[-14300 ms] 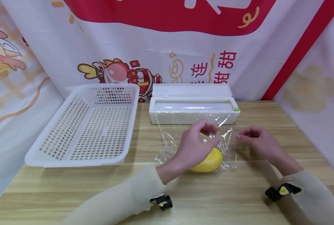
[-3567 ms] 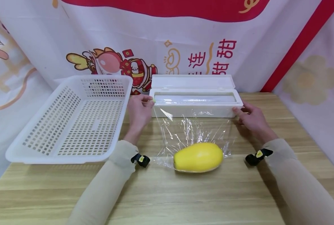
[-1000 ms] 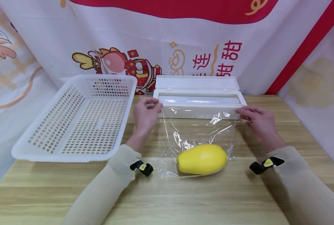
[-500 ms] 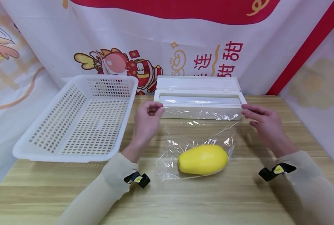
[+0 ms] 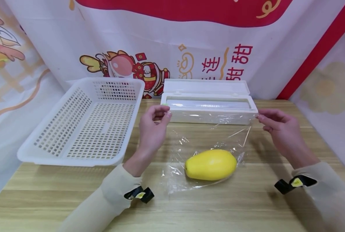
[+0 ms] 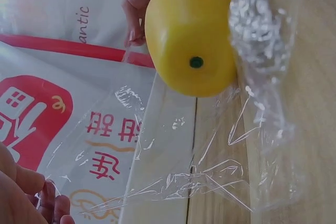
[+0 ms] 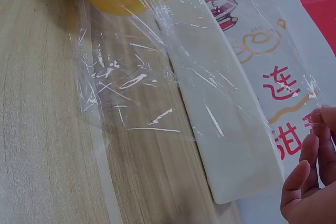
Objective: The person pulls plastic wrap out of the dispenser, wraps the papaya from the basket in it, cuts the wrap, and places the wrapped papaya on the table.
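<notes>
A sheet of clear plastic wrap (image 5: 207, 132) spreads from under a yellow, papaya-like fruit (image 5: 211, 165) toward the white wrap dispenser box (image 5: 210, 117). My left hand (image 5: 153, 129) pinches the far left corner of the wrap, just in front of the box's left end. At the box's right end, my right hand (image 5: 281, 129) pinches the far right corner between thumb and forefinger. The wrap's far edge is stretched between both hands. The box's lid (image 5: 205, 86) stands up, and a roll (image 5: 210, 104) shows inside. A green slider (image 5: 164, 104) sits at its left end, partly hidden by my left hand.
A white perforated plastic basket (image 5: 140, 93) stands on the left of the wooden table (image 5: 207, 212). Behind the box hangs a printed white and red cloth (image 5: 219, 35), close to the table's back edge.
The slider went from the box's right end to its left. My left hand let go of the slider, my right hand of the box; both took the wrap's corners. Lately my right hand moved right.
</notes>
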Demonstrator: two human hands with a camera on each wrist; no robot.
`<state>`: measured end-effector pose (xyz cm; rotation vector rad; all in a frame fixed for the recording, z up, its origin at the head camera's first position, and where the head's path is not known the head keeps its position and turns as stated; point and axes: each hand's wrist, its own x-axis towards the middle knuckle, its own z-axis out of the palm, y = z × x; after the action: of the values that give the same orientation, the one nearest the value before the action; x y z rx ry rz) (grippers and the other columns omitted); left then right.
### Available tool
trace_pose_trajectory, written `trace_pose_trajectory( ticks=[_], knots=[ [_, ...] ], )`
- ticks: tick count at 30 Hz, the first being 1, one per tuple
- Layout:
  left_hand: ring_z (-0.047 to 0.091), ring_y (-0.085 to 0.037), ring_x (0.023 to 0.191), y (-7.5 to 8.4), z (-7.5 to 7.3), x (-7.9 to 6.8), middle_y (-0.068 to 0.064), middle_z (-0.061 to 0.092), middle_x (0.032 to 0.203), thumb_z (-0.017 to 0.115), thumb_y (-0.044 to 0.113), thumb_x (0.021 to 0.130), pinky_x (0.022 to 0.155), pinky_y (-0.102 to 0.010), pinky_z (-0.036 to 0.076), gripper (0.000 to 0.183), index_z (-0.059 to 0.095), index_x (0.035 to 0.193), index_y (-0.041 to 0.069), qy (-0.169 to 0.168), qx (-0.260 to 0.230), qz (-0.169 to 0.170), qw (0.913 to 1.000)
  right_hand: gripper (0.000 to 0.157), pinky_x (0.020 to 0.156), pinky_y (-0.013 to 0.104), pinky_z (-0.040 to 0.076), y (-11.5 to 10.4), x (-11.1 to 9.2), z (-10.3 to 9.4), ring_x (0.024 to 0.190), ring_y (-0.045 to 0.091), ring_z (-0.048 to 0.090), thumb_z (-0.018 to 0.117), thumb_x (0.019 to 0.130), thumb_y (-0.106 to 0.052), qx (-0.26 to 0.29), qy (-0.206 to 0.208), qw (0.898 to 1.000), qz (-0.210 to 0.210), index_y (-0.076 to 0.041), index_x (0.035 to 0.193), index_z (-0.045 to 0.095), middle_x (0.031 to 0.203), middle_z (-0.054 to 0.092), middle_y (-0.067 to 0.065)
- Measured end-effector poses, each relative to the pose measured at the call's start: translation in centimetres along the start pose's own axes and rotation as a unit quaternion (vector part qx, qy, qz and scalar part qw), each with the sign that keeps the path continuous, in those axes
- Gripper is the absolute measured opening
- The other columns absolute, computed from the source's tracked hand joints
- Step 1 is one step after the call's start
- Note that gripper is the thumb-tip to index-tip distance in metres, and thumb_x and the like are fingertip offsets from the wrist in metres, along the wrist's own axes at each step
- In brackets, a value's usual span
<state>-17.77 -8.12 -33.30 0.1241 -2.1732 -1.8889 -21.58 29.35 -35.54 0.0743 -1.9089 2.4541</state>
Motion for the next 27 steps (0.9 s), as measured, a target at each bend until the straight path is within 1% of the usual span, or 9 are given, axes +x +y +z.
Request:
trace_pose_trajectory(
  ticks=[5, 8, 10, 14, 16, 18, 23, 24, 27],
  knots=[
    [0.063, -0.02, 0.109, 0.2, -0.5, -0.7, -0.006, 0.069, 0.117, 0.069, 0.011, 0.102, 0.096, -0.034, 0.051, 0.023, 0.068, 0.125, 0.011, -0.006, -0.006, 0.007, 0.9999, 0.027, 0.071, 0.019, 0.058, -0.1, -0.5, 0.0, 0.091, 0.009, 0.072, 0.067, 0.099, 0.007, 0.025, -0.032, 0.999, -0.029, -0.005, 0.121, 0.075, 0.106, 0.079, -0.001],
    [0.063, -0.02, 0.109, 0.5, -0.8, -1.2, -0.006, 0.069, 0.118, 0.069, 0.011, 0.101, 0.096, -0.034, 0.051, 0.023, 0.068, 0.124, 0.01, -0.011, -0.015, 0.008, 0.9998, 0.03, 0.072, 0.02, 0.058, -0.3, -0.9, -0.2, 0.092, 0.011, 0.073, 0.06, 0.1, 0.012, 0.056, -0.063, 0.995, -0.053, -0.001, 0.123, 0.074, 0.108, 0.079, 0.002],
    [0.063, -0.02, 0.109, 0.6, -1.1, -1.6, -0.007, 0.068, 0.119, 0.069, 0.01, 0.101, 0.096, -0.035, 0.051, 0.023, 0.067, 0.124, 0.01, -0.016, -0.021, 0.005, 0.9996, 0.032, 0.073, 0.021, 0.058, -0.3, -1.2, -0.4, 0.093, 0.014, 0.074, 0.053, 0.101, 0.017, 0.08, -0.086, 0.99, -0.072, 0.003, 0.124, 0.072, 0.108, 0.079, 0.006],
    [0.063, -0.02, 0.109, 1.0, -1.8, -2.4, -0.01, 0.067, 0.123, 0.067, 0.009, 0.102, 0.097, -0.035, 0.052, 0.024, 0.066, 0.125, 0.011, -0.033, -0.025, -0.007, 0.9991, 0.04, 0.074, 0.024, 0.058, -0.1, -1.8, -0.8, 0.094, 0.019, 0.073, 0.041, 0.1, 0.025, 0.105, -0.129, 0.98, -0.113, 0.012, 0.126, 0.067, 0.105, 0.078, 0.014],
    [0.063, -0.02, 0.108, 1.0, -2.2, -2.8, -0.011, 0.067, 0.122, 0.066, 0.007, 0.101, 0.095, -0.033, 0.052, 0.024, 0.066, 0.125, 0.01, -0.046, -0.025, -0.008, 0.9986, 0.044, 0.074, 0.025, 0.057, 0.0, -2.0, -1.0, 0.093, 0.021, 0.072, 0.035, 0.098, 0.028, 0.11, -0.15, 0.974, -0.132, 0.015, 0.126, 0.065, 0.103, 0.077, 0.017],
    [0.063, -0.021, 0.105, 0.9, -2.5, -3.2, -0.01, 0.067, 0.118, 0.066, 0.007, 0.101, 0.091, -0.03, 0.052, 0.024, 0.066, 0.125, 0.009, -0.062, -0.019, -0.005, 0.9979, 0.048, 0.077, 0.027, 0.058, 0.2, -2.3, -1.5, 0.095, 0.023, 0.073, 0.029, 0.097, 0.031, 0.122, -0.184, 0.965, -0.141, 0.018, 0.128, 0.063, 0.104, 0.076, 0.02],
    [0.064, -0.021, 0.101, 0.8, -3.1, -4.2, -0.008, 0.069, 0.109, 0.067, 0.006, 0.099, 0.085, -0.024, 0.052, 0.022, 0.066, 0.122, 0.006, -0.108, -0.004, 0.012, 0.9941, 0.053, 0.086, 0.03, 0.06, 0.4, -3.1, -2.9, 0.103, 0.028, 0.073, 0.019, 0.095, 0.032, 0.132, -0.263, 0.943, -0.154, 0.023, 0.131, 0.057, 0.112, 0.075, 0.026],
    [0.064, -0.021, 0.1, 0.7, -3.2, -4.3, -0.009, 0.069, 0.109, 0.067, 0.005, 0.099, 0.085, -0.024, 0.052, 0.022, 0.066, 0.121, 0.006, -0.117, -0.002, 0.018, 0.993, 0.053, 0.087, 0.03, 0.06, 0.4, -3.3, -3.1, 0.104, 0.028, 0.073, 0.018, 0.094, 0.033, 0.127, -0.272, 0.941, -0.157, 0.024, 0.131, 0.056, 0.113, 0.075, 0.026],
    [0.065, -0.022, 0.1, 0.6, -3.5, -4.7, -0.01, 0.069, 0.109, 0.067, 0.002, 0.098, 0.087, -0.025, 0.053, 0.022, 0.066, 0.12, 0.004, -0.141, 0.003, 0.042, 0.9891, 0.053, 0.09, 0.029, 0.06, 0.3, -3.9, -3.6, 0.103, 0.028, 0.071, 0.019, 0.091, 0.035, 0.095, -0.28, 0.941, -0.167, 0.025, 0.129, 0.055, 0.112, 0.074, 0.025]
  ],
)
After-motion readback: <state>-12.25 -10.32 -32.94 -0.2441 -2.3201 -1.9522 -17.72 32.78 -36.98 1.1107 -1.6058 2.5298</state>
